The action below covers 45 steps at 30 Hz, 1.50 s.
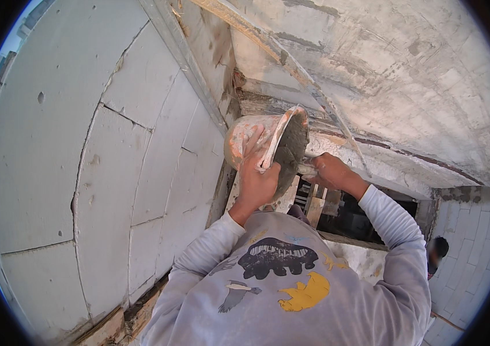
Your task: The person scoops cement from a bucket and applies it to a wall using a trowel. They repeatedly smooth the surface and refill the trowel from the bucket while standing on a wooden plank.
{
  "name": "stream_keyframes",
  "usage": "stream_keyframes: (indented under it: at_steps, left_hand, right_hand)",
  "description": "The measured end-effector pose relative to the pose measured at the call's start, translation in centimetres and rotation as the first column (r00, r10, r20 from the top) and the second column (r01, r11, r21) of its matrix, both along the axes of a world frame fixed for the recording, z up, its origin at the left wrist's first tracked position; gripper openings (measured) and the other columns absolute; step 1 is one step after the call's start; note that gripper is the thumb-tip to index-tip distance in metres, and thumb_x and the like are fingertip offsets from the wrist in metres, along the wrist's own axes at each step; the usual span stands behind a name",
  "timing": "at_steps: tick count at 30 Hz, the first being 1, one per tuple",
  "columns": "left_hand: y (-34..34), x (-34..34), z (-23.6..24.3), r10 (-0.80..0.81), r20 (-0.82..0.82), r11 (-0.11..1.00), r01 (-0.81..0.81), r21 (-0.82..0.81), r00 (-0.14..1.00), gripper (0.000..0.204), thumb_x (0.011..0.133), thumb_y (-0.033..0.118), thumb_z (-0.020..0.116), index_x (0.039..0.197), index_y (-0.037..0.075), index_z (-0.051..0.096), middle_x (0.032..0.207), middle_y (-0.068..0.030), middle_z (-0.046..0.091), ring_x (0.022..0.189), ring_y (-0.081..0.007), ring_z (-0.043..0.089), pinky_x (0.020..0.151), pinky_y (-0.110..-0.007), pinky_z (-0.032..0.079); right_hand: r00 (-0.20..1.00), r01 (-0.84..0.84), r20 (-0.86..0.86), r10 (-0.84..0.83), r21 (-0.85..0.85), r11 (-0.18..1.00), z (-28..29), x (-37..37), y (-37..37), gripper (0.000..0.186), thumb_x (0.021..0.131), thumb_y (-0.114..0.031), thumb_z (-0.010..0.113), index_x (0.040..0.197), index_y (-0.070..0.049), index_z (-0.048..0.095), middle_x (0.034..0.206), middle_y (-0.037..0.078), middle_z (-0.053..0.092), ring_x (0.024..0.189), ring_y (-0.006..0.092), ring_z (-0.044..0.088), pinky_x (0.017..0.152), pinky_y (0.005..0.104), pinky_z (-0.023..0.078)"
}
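Note:
A mortar-smeared orange bucket (238,137) is tilted on its side in front of me, its mouth turned to the right. Grey wet mortar (292,149) coats its inside. My left hand (258,183) is closed on the near rim, with fingers spread along the outer wall. At the bucket's mouth, my right hand (335,173) is closed around the handle of what looks like a trowel (308,167). The tool's blade cannot be made out against the mortar.
A pale block wall (112,173) with open joints rises close on my left. A long batten (291,63) slants across the rough plastered wall (395,75) ahead. Below the bucket are a dark opening (351,216) and wood pieces (315,209). Another person (438,251) stands at the lower right.

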State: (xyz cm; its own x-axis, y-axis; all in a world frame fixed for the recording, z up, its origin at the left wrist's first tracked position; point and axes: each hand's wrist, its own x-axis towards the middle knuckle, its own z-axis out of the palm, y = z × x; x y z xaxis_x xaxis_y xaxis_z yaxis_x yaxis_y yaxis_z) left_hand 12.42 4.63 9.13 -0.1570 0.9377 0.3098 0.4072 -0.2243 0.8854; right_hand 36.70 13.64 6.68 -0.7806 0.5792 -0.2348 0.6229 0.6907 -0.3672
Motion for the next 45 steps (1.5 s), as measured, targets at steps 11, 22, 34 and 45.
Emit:
stream_keyframes:
  at_steps: [11, 22, 34, 45]
  left_hand:
    - [1.5, -5.2, 2.2, 0.162, 0.888, 0.985, -0.013, -0.173, 0.431, 0.055, 0.078, -0.010, 0.050, 0.133, -0.005, 0.055, 0.114, -0.0102, 0.066, 0.094, -0.0180, 0.067, 0.084, -0.033, 0.057]
    - [0.3, -9.9, -0.6, 0.260, 0.959, 0.956, -0.174, -0.238, 0.115, 0.050, 0.075, -0.012, 0.049, 0.123, -0.006, 0.060, 0.112, -0.0128, 0.067, 0.095, -0.0241, 0.069, 0.085, -0.034, 0.058]
    - [-0.9, -9.8, -3.1, 0.307, 0.937, 0.942, -0.196, -0.273, 0.169, 0.056, 0.075, -0.013, 0.047, 0.130, -0.005, 0.055, 0.114, -0.0131, 0.066, 0.098, -0.0248, 0.069, 0.086, -0.036, 0.059]
    - [-4.1, -8.9, -7.0, 0.394, 0.903, 0.904, -0.253, -0.346, 0.174, 0.039, 0.082, -0.012, 0.054, 0.119, -0.003, 0.064, 0.104, -0.0061, 0.069, 0.085, -0.0124, 0.064, 0.075, -0.026, 0.051]
  right_hand:
    - [0.867, 0.324, 0.015, -0.498, -0.777, 0.540, 9.4, -3.4, -0.8, 0.030, 0.100, -0.022, 0.070, 0.120, 0.001, 0.071, 0.067, -0.002, 0.058, 0.051, 0.0065, 0.047, 0.052, 0.0271, 0.043]
    - [0.767, 0.136, -0.451, -0.457, -0.582, 0.802, 33.4, -5.3, 6.1, 0.037, 0.108, -0.027, 0.053, 0.116, 0.007, 0.065, 0.075, 0.010, 0.065, 0.043, 0.0077, 0.054, 0.039, 0.0209, 0.043]
    - [0.760, 0.502, -0.501, 0.414, 0.857, 0.115, 43.8, -29.6, 37.9, 0.031, 0.095, -0.026, 0.059, 0.107, 0.001, 0.067, 0.096, 0.023, 0.072, 0.086, 0.0406, 0.069, 0.075, 0.0489, 0.055]
    - [0.609, 0.451, -0.767, -0.201, 0.126, 0.884, 33.8, -15.0, 9.6, 0.056, 0.103, -0.039, 0.057, 0.141, 0.002, 0.056, 0.083, 0.005, 0.062, 0.056, 0.0062, 0.051, 0.044, 0.0211, 0.037]
